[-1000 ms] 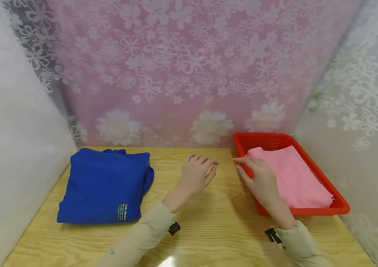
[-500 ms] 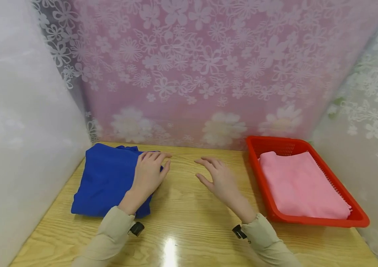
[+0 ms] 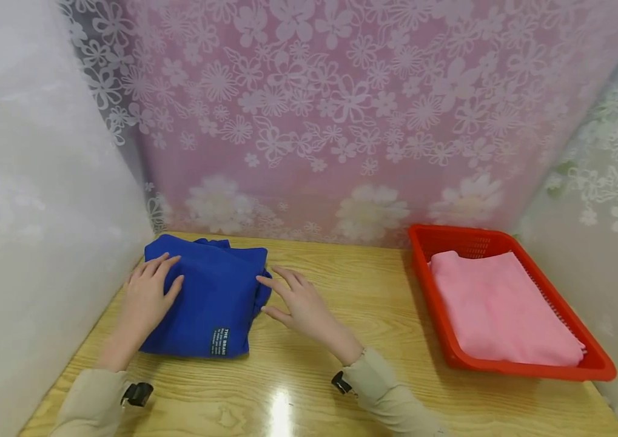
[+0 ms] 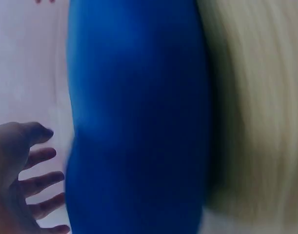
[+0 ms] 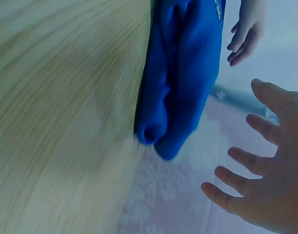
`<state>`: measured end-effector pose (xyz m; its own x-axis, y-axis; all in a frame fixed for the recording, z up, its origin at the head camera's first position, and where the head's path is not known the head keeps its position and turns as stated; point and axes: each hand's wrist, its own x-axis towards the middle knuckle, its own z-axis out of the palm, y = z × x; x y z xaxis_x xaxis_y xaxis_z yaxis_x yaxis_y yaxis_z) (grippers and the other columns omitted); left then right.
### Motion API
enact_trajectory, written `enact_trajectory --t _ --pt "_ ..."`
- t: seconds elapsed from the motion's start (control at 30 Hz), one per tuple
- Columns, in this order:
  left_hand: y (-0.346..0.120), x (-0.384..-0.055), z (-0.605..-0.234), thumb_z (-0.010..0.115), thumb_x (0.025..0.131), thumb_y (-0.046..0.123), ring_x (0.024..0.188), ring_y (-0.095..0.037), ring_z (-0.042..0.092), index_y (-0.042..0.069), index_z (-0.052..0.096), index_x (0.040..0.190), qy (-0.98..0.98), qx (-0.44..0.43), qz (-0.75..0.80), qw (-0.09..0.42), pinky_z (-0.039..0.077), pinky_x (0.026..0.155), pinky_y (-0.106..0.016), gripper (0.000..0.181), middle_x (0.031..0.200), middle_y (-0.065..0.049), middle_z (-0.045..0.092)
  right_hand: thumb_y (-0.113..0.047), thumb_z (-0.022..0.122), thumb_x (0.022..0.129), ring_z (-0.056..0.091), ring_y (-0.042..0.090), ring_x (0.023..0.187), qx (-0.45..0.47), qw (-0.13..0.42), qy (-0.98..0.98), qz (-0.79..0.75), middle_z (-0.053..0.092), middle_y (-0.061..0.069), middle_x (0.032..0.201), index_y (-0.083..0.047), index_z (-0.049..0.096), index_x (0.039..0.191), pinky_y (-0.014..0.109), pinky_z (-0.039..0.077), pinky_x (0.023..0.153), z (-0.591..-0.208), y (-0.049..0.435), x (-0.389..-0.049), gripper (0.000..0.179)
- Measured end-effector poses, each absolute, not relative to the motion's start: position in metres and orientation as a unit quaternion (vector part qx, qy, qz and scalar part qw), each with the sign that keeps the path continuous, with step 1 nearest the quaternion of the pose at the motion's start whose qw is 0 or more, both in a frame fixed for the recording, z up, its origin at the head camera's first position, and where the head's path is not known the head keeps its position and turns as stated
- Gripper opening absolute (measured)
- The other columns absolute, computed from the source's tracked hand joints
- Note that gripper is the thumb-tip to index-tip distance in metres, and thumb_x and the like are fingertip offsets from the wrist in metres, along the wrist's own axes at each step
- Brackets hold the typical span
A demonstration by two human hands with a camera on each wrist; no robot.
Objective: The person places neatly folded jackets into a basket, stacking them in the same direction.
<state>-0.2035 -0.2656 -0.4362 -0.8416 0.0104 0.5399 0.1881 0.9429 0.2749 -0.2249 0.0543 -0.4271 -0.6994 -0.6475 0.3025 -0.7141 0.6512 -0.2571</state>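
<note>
A folded blue garment lies on the left part of the wooden table, with a dark printed label near its front edge. My left hand overlaps its left side in the head view, fingers spread and loosely bent. Close to the right edge is my right hand, thumb and fingers apart and pointing toward the cloth. In the left wrist view the blue cloth fills the middle, and the left fingers stand off beside it. The right wrist view shows the garment's layered, rolled side and a gap between it and the right fingers.
A red plastic basket stands at the right of the table, holding a folded pink cloth. Flower-patterned curtain sheets enclose the back and sides. Black straps sit at both wrists.
Both hands have moved left, from the middle and the basket's side to either side of the blue garment. The head view has shifted, so basket and garment appear further right.
</note>
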Motion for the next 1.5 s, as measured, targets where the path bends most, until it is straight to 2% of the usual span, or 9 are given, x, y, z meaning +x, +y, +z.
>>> enact_trajectory --t 0.13,0.23,0.4,0.57,0.9,1.17,1.4,1.5 --pt "-0.301 -0.198 -0.444 0.066 0.099 0.025 0.125 -0.059 0.042 0.001 0.053 0.143 -0.96 -0.036 -0.154 0.231 0.03 0.099 -0.075 0.051 0.145 -0.032 0.047 -0.044 0.06 0.101 0.034 0.034 0.147 0.385 0.065 -0.903 0.18 0.031 0.008 0.164 -0.028 0.043 0.155 0.056 0.041 0.11 -0.431 0.033 -0.225 0.059" --pt "-0.317 -0.194 -0.452 0.061 0.102 0.034 0.127 -0.06 0.041 0.005 0.048 0.149 -0.972 -0.033 -0.132 0.19 0.029 0.098 -0.076 0.057 0.149 -0.03 0.043 -0.047 0.056 0.102 0.028 0.035 0.151 0.392 0.044 -0.903 0.17 0.026 0.006 0.166 -0.031 0.039 0.157 0.058 0.041 0.109 -0.435 0.019 -0.225 0.06" --pt "-0.323 -0.194 -0.466 0.05 0.107 0.039 0.132 -0.059 0.039 0.011 0.044 0.154 -0.982 -0.062 -0.125 0.129 0.032 0.098 -0.077 0.054 0.156 -0.027 0.038 -0.053 0.05 0.102 0.015 0.034 0.155 0.408 0.0 -0.904 0.127 0.015 0.005 0.17 -0.035 0.03 0.16 0.061 0.037 0.111 -0.439 0.003 -0.221 0.064" --pt "-0.323 -0.193 -0.475 0.048 0.108 0.035 0.131 -0.059 0.041 0.012 0.044 0.154 -0.98 -0.069 -0.128 0.134 0.035 0.095 -0.076 0.051 0.157 -0.027 0.037 -0.058 0.044 0.102 0.009 0.031 0.157 0.407 -0.03 -0.91 0.078 0.008 0.002 0.171 -0.04 0.023 0.161 0.063 0.032 0.114 -0.447 -0.002 -0.217 0.065" --pt "-0.318 -0.19 -0.476 0.049 0.108 0.033 0.129 -0.057 0.043 0.015 0.046 0.153 -0.979 -0.073 -0.115 0.155 0.035 0.096 -0.074 0.048 0.156 -0.025 0.038 -0.059 0.042 0.102 0.009 0.031 0.157 0.403 -0.049 -0.91 0.084 0.009 0.002 0.171 -0.041 0.02 0.162 0.064 0.029 0.115 -0.45 -0.001 -0.215 0.066" --pt "-0.311 -0.19 -0.472 0.045 0.109 0.035 0.132 -0.056 0.041 0.02 0.043 0.156 -0.982 -0.068 -0.099 0.146 0.032 0.098 -0.075 0.049 0.159 -0.024 0.035 -0.061 0.04 0.102 0.011 0.03 0.156 0.399 -0.042 -0.913 0.07 0.01 0.001 0.171 -0.042 0.019 0.162 0.063 0.028 0.117 -0.45 -0.001 -0.216 0.066" --pt "-0.311 -0.191 -0.473 0.047 0.109 0.033 0.137 -0.051 0.039 0.02 0.045 0.155 -0.981 -0.07 -0.094 0.152 0.024 0.105 -0.078 0.048 0.159 -0.023 0.035 -0.061 0.04 0.102 0.014 0.028 0.156 0.396 -0.042 -0.915 0.064 0.012 0.0 0.171 -0.043 0.019 0.161 0.062 0.028 0.117 -0.45 0.0 -0.215 0.066" --pt "-0.311 -0.19 -0.474 0.047 0.109 0.033 0.136 -0.052 0.041 0.02 0.046 0.154 -0.981 -0.072 -0.093 0.154 0.025 0.105 -0.078 0.047 0.158 -0.024 0.035 -0.061 0.04 0.102 0.014 0.028 0.156 0.395 -0.043 -0.916 0.065 0.012 0.0 0.17 -0.043 0.019 0.161 0.061 0.029 0.117 -0.45 -0.001 -0.215 0.065"
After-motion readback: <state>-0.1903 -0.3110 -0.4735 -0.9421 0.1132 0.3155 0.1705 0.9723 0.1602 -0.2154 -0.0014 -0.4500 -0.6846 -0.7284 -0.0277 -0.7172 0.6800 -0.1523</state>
